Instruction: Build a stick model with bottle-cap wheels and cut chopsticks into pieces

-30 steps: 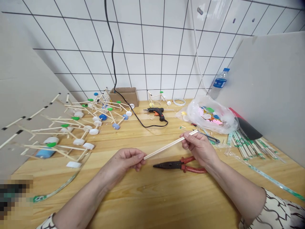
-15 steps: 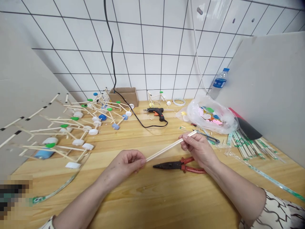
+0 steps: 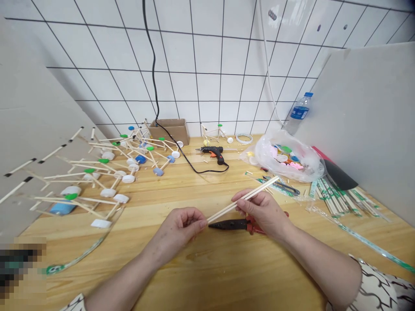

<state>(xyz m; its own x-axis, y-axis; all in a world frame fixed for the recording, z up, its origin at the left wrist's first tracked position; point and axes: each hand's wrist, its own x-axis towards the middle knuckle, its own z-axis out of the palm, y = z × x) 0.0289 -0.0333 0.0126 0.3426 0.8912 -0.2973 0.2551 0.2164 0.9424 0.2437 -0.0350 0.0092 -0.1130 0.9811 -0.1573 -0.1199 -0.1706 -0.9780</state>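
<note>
Left hand (image 3: 178,229) and right hand (image 3: 262,211) grip paired wooden sticks (image 3: 223,211) (slanting up-right).

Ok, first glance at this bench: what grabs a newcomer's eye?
Front and centre, the left hand and right hand hold a pair of long wooden sticks just above red-handled long-nose pliers. To the left, a sprawl of stick frames with white, blue and green bottle caps covers the table. To the right sits a clear plastic bag of colourful pieces.

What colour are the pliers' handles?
The pliers' handles are red, best seen in the head view.
</note>
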